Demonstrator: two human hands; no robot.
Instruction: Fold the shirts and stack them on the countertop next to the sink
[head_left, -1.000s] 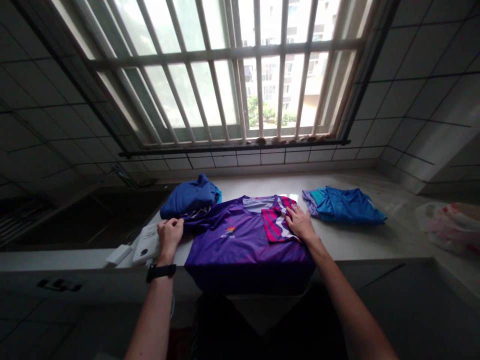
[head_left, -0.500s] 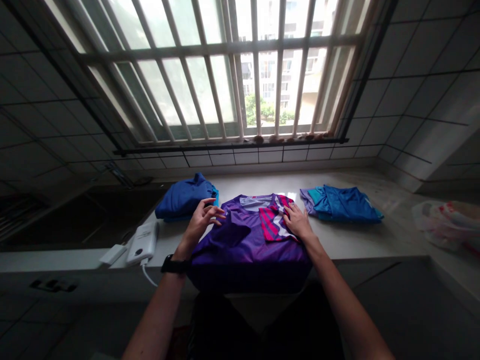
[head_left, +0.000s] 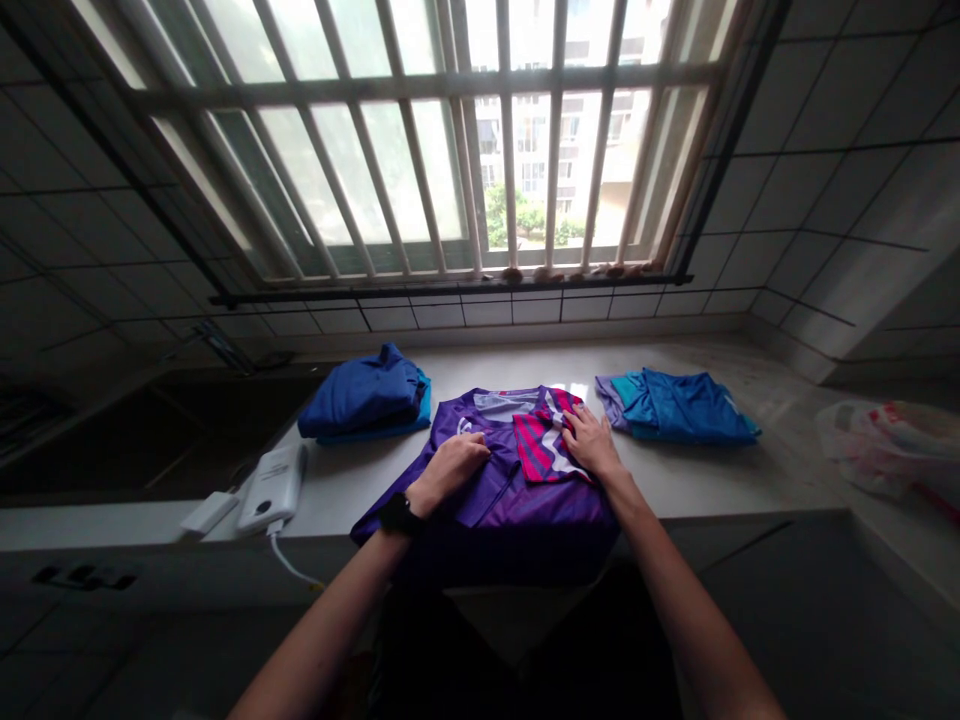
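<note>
The left hand (head_left: 448,470) rests flat on the folded-over side of the purple jersey (head_left: 517,510), and the right hand (head_left: 592,443) presses flat on its pink-striped sleeve (head_left: 538,448), neither gripping. The jersey lies on the countertop (head_left: 675,480), between a folded blue shirt (head_left: 364,395) and a blue garment (head_left: 679,408).

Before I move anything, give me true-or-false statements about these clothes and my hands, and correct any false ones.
1. The right hand rests on the pink-striped fold of the purple jersey. True.
2. The black watch is on the right wrist. False: it is on the left wrist.
3. The folded blue shirt lies right of the jersey. False: it lies left of it.
4. A plastic bag lies right of the folded teal-blue garment. True.
</note>
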